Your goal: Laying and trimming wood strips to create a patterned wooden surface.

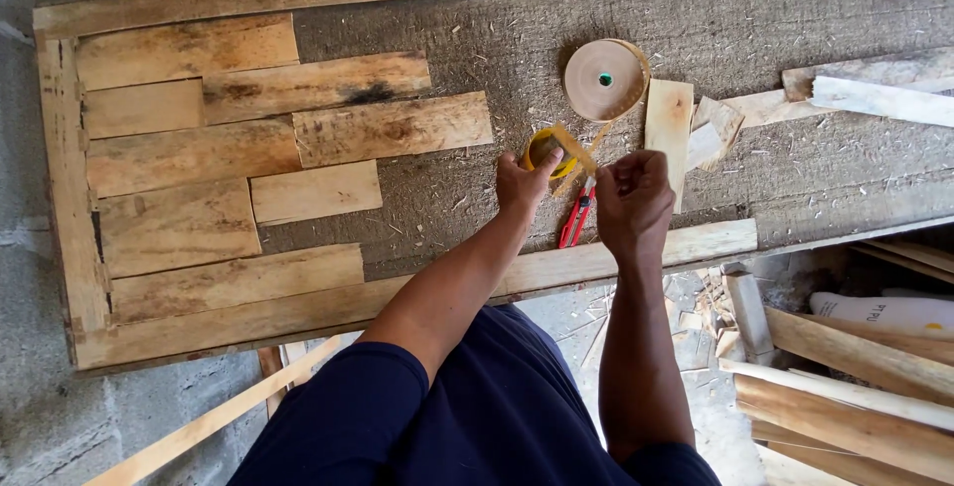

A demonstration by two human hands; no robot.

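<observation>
The person leans over a big wooden panel (60, 198) laid flat, its left part filled with short planks (248, 148) set in staggered rows, the right part bare rough board (815, 9) strewn with shavings. The left hand (522, 188) is closed around a small yellow tape roll (550, 148) that rests on the board near the panel's lower frame rail (696, 243). A brownish strip of tape (576, 148) runs from the roll toward the right hand (631, 198), which pinches the strip's end between thumb and fingertips – so both hands are gripping, one the roll, the other the strip.

Between the two wrists, just below the strip, lies a red cutter knife (576, 216), touched by neither hand. Just above the yellow roll sits a larger tan tape roll (606, 79), flat on its side, near the hands but apart from them. To its right lie a small pale wood block (668, 123) and a few broken scraps (715, 128) – further right a longer pale slat (874, 98) lies across the board.

Below the panel's edge, on the right, loose timber strips (845, 377) are piled on the floor, with a white bottle (884, 309) half hidden among them. The person wears dark blue clothes (477, 416)
</observation>
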